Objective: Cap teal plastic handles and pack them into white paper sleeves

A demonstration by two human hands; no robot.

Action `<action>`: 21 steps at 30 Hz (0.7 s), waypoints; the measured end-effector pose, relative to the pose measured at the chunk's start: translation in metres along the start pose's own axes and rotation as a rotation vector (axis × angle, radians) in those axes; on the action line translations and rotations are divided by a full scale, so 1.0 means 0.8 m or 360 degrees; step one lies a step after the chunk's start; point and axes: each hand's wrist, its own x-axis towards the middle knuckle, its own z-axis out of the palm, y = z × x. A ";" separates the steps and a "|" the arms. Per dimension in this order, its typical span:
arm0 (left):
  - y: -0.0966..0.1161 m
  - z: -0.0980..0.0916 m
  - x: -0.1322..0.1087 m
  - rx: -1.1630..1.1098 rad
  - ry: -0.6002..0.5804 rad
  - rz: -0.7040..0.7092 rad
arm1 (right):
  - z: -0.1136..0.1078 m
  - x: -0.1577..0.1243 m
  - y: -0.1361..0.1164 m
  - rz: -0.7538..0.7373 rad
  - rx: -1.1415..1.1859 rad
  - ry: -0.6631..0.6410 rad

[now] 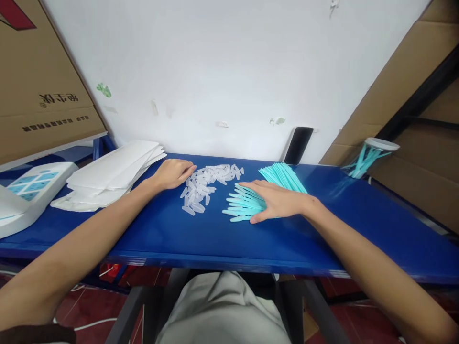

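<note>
White wall point(215, 62) backs a blue table point(172, 234), with a carton point(46, 81) at far left. On the table, a fan of teal sticks point(242, 205) lies right of centre, tips toward the left. Right hand point(278, 197) is laid over these sticks, fingers extended, thumb set apart at the near side; no closed grip observed. A second teal bundle point(283, 176) lies just behind that hand. Left hand point(174, 173) rests on the table with fingers loosely curled, just beside a loose pile of translucent pieces point(201, 186); whether it holds anything cannot be determined. White sheets point(111, 172) are stacked left of it, next to a white device point(53, 174) with a blue panel. Phone point(300, 145) leans against the wall. Clear cup point(382, 144) at right contains further teal sticks.
</note>
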 end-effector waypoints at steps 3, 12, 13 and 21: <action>0.003 0.007 -0.001 -0.0134 0.0043 -0.0031 | 0.004 0.004 -0.003 -0.0006 0.0003 0.0094; 0.008 0.009 -0.003 -0.0340 0.0101 -0.0209 | 0.014 0.016 0.003 -0.0062 0.0070 0.0258; 0.008 0.009 -0.003 -0.0345 0.0098 -0.0211 | 0.014 0.017 0.003 -0.0063 0.0076 0.0270; 0.008 0.010 -0.003 -0.0340 0.0099 -0.0180 | 0.019 0.020 -0.006 -0.0142 0.0108 0.0359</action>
